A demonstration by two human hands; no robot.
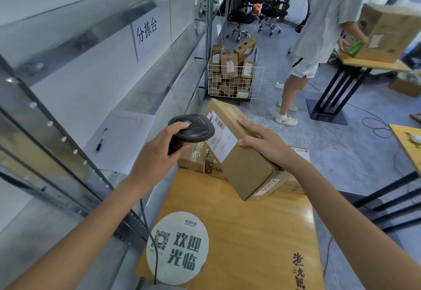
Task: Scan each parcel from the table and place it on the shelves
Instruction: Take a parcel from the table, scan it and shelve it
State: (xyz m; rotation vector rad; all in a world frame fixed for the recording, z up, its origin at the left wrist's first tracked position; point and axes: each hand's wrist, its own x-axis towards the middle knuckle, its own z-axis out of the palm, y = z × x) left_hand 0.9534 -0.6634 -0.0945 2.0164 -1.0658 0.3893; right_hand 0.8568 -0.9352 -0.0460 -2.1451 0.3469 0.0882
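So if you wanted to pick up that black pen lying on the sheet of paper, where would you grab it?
Pinch the black pen around its middle, coming straight down from above. It lies flat on the white paper sheet, thin and long, so only its two long sides offer a grip.

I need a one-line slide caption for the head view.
Left hand aims scanner at label of box held by right hand.

Shelf sign (147,32) at 11 o'clock: 分拣台. Round sticker (177,247) on my table (250,232): 美团外卖, 欢迎光临.
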